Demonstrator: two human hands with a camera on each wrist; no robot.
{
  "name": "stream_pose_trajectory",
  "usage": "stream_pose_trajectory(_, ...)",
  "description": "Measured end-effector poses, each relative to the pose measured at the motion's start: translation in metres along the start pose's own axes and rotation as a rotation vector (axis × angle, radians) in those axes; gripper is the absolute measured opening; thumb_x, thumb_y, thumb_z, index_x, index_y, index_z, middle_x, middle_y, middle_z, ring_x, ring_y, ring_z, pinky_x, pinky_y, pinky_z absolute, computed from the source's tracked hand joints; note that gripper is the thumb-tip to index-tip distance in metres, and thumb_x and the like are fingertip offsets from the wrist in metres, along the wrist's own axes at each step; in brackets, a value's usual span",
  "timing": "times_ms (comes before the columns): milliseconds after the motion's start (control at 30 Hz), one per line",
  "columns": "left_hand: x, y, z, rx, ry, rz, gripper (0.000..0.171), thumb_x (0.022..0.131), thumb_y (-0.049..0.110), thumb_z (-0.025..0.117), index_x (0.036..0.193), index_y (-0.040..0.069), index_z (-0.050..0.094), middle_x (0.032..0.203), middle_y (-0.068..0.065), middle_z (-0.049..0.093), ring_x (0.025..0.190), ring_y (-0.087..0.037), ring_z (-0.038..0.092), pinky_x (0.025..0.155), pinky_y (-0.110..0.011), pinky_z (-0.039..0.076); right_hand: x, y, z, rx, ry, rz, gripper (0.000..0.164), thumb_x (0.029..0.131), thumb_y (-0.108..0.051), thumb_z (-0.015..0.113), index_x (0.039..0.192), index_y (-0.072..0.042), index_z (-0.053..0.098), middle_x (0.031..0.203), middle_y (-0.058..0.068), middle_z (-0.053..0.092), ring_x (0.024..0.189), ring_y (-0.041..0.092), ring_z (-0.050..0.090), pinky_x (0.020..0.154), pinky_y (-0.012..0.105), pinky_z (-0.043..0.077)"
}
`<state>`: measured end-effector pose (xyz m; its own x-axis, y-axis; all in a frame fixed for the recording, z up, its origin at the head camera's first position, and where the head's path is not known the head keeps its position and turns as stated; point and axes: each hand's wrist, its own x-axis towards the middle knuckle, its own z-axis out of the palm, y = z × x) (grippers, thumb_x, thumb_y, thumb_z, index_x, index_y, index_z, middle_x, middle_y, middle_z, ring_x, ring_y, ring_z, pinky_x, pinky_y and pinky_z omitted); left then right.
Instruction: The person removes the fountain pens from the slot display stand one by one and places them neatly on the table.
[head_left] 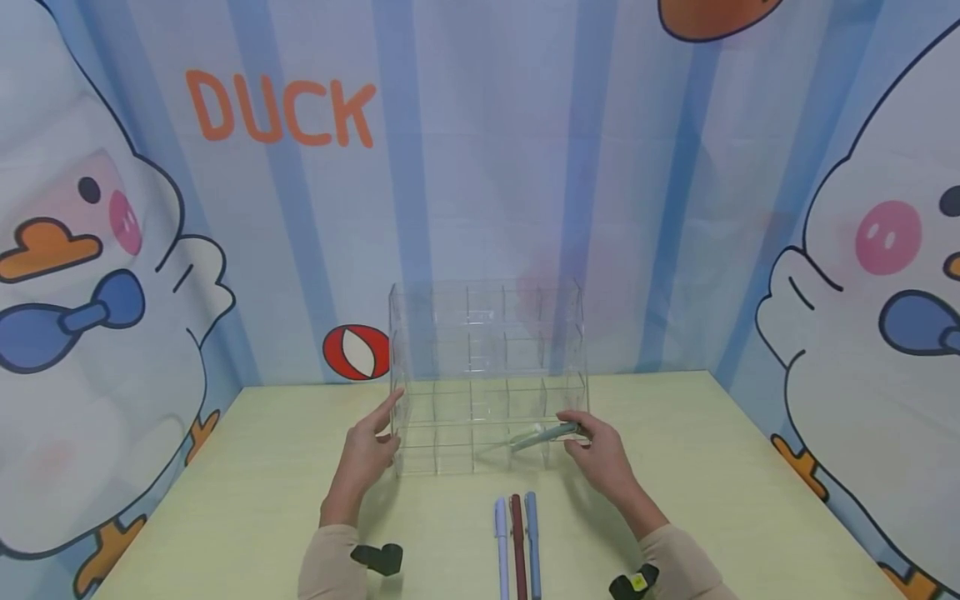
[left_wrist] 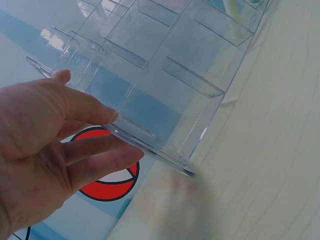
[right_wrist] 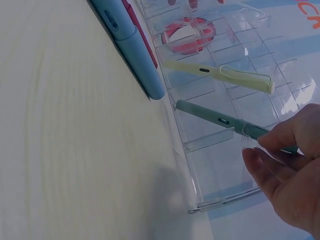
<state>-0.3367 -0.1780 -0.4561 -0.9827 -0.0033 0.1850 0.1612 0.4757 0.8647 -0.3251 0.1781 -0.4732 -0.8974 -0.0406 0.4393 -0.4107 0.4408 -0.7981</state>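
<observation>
A clear compartmented display rack (head_left: 490,423) stands upright on the table. My left hand (head_left: 367,450) grips its left side panel; in the left wrist view, the thumb lies against the panel edge (left_wrist: 150,147) with fingers on the other side. At the rack's lower right, my right hand (head_left: 603,454) pinches a dark green pen (right_wrist: 210,115) near its clip end. The pen's far end points left and down into the lower compartments. Beside it, a pale yellow pen (right_wrist: 245,79) leans in a lower compartment.
In front of the rack lie a lavender pen (head_left: 501,542), a dark red pen (head_left: 517,542) and a blue pen (head_left: 533,542), side by side. Behind the pale table (head_left: 285,467) hangs a striped backdrop (head_left: 487,167) with cartoon ducks.
</observation>
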Motion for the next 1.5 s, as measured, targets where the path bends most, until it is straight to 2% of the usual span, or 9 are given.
stream_pose_trajectory(267, -0.0001, 0.001, -0.0004, -0.013, 0.002, 0.014, 0.079, 0.091, -0.011, 0.059, 0.155, 0.032, 0.04, 0.151, -0.024, 0.042, 0.119, -0.047, 0.058, 0.064, -0.031, 0.053, 0.0002, 0.0019, 0.0028, 0.084, 0.006, 0.029, 0.035, 0.087, 0.014, 0.06, 0.12, 0.002, 0.067, 0.122, 0.02, 0.066, 0.111, 0.038, 0.065, 0.081, 0.033, 0.057)
stream_pose_trajectory(500, -0.0006, 0.0007, -0.0001, -0.018, 0.007, 0.014, 0.079, 0.09, -0.011, 0.059, 0.154, 0.032, 0.041, 0.151, -0.023, 0.043, 0.118, -0.046, 0.059, 0.063, -0.03, 0.053, 0.0016, 0.002, 0.003, 0.157, -0.003, 0.039, 0.034, 0.088, 0.017, 0.056, 0.12, 0.007, 0.065, 0.121, 0.024, 0.065, 0.106, 0.041, 0.067, 0.077, 0.031, 0.057)
stream_pose_trajectory(767, -0.0014, 0.0012, 0.0001, -0.036, 0.011, 0.02, 0.078, 0.09, -0.012, 0.059, 0.154, 0.03, 0.042, 0.15, -0.023, 0.043, 0.117, -0.046, 0.059, 0.06, -0.028, 0.051, 0.0022, 0.0027, 0.0022, 0.158, -0.01, 0.054, 0.034, 0.091, 0.015, 0.058, 0.123, 0.009, 0.062, 0.119, 0.024, 0.066, 0.105, 0.04, 0.068, 0.072, 0.029, 0.057)
stream_pose_trajectory(1000, -0.0026, 0.0008, 0.0, -0.025, 0.013, 0.023, 0.078, 0.09, -0.012, 0.058, 0.154, 0.03, 0.042, 0.151, -0.024, 0.042, 0.117, -0.047, 0.059, 0.06, -0.028, 0.051, 0.0011, 0.0002, 0.0015, 0.157, -0.014, 0.076, 0.032, 0.09, 0.012, 0.062, 0.121, 0.005, 0.065, 0.116, 0.022, 0.067, 0.104, 0.039, 0.068, 0.062, 0.03, 0.057)
stream_pose_trajectory(1233, -0.0014, 0.0008, -0.0002, -0.029, 0.008, 0.008, 0.079, 0.09, -0.011, 0.059, 0.154, 0.032, 0.041, 0.151, -0.022, 0.043, 0.118, -0.046, 0.059, 0.062, -0.03, 0.052, 0.001, -0.0004, 0.0008, 0.173, 0.004, 0.086, 0.031, 0.091, 0.009, 0.065, 0.122, 0.006, 0.065, 0.115, 0.021, 0.067, 0.102, 0.037, 0.068, 0.059, 0.03, 0.056)
stream_pose_trajectory(1500, -0.0013, 0.0003, -0.0005, -0.03, 0.005, 0.012, 0.079, 0.09, -0.011, 0.059, 0.155, 0.031, 0.04, 0.151, -0.023, 0.042, 0.118, -0.047, 0.058, 0.064, -0.031, 0.053, 0.0005, -0.0004, 0.001, 0.181, 0.027, 0.093, 0.033, 0.091, 0.004, 0.067, 0.124, 0.002, 0.065, 0.113, 0.02, 0.068, 0.096, 0.034, 0.07, 0.056, 0.03, 0.055)
